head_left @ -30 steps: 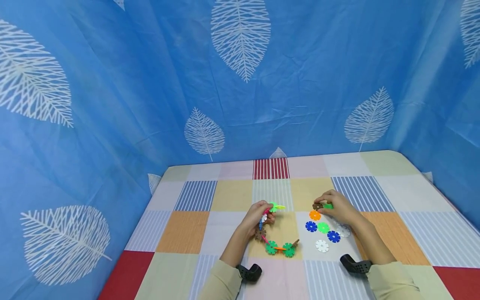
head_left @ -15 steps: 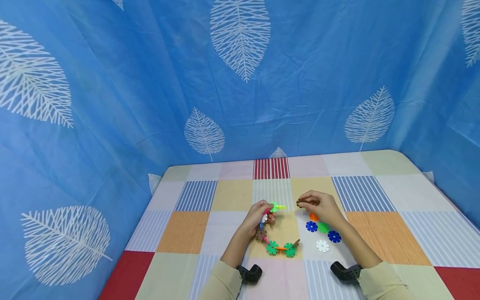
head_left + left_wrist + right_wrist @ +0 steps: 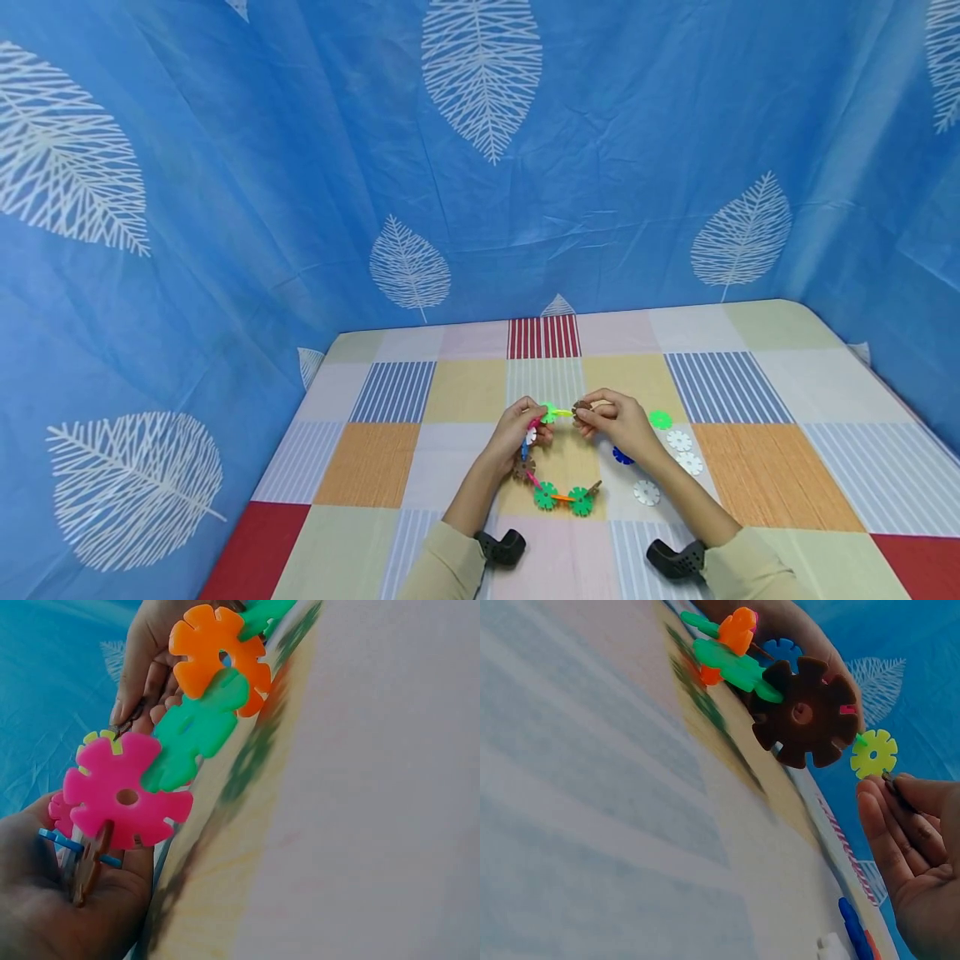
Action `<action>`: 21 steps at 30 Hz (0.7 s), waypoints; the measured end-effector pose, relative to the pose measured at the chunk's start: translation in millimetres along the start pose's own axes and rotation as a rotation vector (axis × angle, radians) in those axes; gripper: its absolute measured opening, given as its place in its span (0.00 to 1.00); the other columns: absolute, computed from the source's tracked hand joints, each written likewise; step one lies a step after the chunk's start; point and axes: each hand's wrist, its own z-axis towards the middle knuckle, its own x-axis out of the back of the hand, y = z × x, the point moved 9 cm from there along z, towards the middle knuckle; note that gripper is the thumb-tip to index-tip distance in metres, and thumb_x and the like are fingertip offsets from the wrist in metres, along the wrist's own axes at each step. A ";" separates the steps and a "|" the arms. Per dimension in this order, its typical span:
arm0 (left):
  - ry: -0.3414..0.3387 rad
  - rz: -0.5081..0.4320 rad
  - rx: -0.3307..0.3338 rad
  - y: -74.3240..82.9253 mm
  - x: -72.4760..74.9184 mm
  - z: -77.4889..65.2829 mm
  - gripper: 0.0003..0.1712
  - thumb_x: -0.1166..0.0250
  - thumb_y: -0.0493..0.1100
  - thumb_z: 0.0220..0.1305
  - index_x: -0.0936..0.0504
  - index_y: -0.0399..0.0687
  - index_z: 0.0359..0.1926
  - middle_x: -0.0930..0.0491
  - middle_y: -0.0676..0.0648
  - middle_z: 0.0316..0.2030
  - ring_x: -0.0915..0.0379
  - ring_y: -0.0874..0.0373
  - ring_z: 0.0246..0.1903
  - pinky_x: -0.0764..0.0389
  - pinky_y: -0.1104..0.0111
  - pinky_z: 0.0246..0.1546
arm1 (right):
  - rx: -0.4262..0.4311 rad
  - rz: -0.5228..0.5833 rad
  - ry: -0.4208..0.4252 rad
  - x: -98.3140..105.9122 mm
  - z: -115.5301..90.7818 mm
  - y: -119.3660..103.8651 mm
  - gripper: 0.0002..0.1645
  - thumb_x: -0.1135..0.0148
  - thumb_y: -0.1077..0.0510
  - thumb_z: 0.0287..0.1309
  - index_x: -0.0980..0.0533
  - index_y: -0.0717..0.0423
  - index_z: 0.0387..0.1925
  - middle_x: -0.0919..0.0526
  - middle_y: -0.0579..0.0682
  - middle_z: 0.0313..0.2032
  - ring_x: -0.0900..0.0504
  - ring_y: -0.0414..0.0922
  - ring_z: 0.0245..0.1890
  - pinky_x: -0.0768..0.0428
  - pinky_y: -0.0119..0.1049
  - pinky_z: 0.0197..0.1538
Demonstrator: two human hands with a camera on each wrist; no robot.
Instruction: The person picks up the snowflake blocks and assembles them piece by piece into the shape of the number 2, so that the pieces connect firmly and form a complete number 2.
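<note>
Between thumb and fingers, my left hand holds a curved chain of notched plastic snowflake discs near its far end. Pink and orange discs show in the left wrist view. At that far end a yellow disc sticks out edge-on towards the right. My right hand pinches a loose brown disc, its edge right at the yellow disc's rim. The chain's other end, with green discs and another brown disc, curves round nearer the body.
Right of the chain lie loose discs: a green one, white ones and a blue one, partly hidden by the right arm. A patchwork cloth covers the table, and a blue leaf-print curtain hangs behind and beside it.
My right hand has picked the brown disc up from among the loose discs and carried it left to the chain's yellow end. My left hand stays in place, holding the chain.
</note>
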 end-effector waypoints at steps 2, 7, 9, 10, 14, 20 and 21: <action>-0.003 0.005 0.003 -1.1 0.2 0.6 0.10 0.47 0.37 0.66 0.32 0.43 0.26 0.23 0.49 0.19 0.26 0.64 0.17 0.23 0.74 0.24 | -0.002 0.029 -0.006 0.2 1.9 9.9 0.17 0.42 0.64 0.59 0.29 0.74 0.47 0.18 0.63 0.26 0.18 0.54 0.23 0.19 0.44 0.29; -0.023 0.019 -0.012 0.1 -2.2 -0.7 0.09 0.48 0.36 0.66 0.32 0.41 0.28 0.23 0.48 0.20 0.26 0.63 0.18 0.22 0.73 0.25 | -0.042 0.116 0.032 -1.9 2.1 24.6 0.20 0.41 0.62 0.59 0.31 0.74 0.47 0.17 0.62 0.27 0.17 0.50 0.24 0.18 0.42 0.30; -0.032 0.024 -0.021 0.9 -3.6 -1.4 0.08 0.49 0.36 0.66 0.32 0.40 0.28 0.23 0.48 0.21 0.25 0.63 0.18 0.22 0.73 0.25 | -0.063 0.169 0.051 -4.5 1.1 27.2 0.20 0.41 0.63 0.59 0.33 0.75 0.47 0.17 0.62 0.28 0.16 0.50 0.26 0.18 0.42 0.32; -0.037 0.027 -0.025 0.9 -4.1 -1.4 0.08 0.49 0.36 0.66 0.32 0.39 0.29 0.23 0.48 0.21 0.25 0.63 0.18 0.22 0.73 0.26 | -0.066 0.195 0.057 -6.0 0.6 27.7 0.19 0.42 0.64 0.59 0.33 0.75 0.46 0.17 0.63 0.28 0.16 0.51 0.26 0.18 0.42 0.33; -0.052 0.033 -0.039 -2.3 -4.7 1.9 0.08 0.49 0.35 0.67 0.32 0.40 0.28 0.23 0.48 0.21 0.25 0.63 0.19 0.23 0.72 0.26 | -0.084 0.272 0.093 -9.9 -1.6 29.5 0.16 0.44 0.67 0.60 0.35 0.76 0.44 0.18 0.65 0.29 0.16 0.51 0.26 0.18 0.42 0.34; -0.044 0.015 -0.034 -16.9 0.7 12.4 0.09 0.49 0.36 0.67 0.32 0.44 0.27 0.23 0.48 0.21 0.26 0.62 0.18 0.23 0.73 0.25 | -0.102 0.320 0.082 -14.6 -1.7 28.6 0.16 0.47 0.65 0.63 0.36 0.77 0.45 0.19 0.69 0.30 0.17 0.55 0.28 0.19 0.46 0.36; -0.039 0.006 -0.024 -18.8 1.4 13.5 0.09 0.48 0.37 0.67 0.32 0.44 0.27 0.23 0.49 0.20 0.26 0.63 0.18 0.23 0.73 0.25 | -0.096 0.293 0.056 -15.0 -0.8 26.0 0.17 0.48 0.64 0.64 0.36 0.77 0.46 0.19 0.69 0.30 0.17 0.56 0.28 0.19 0.47 0.36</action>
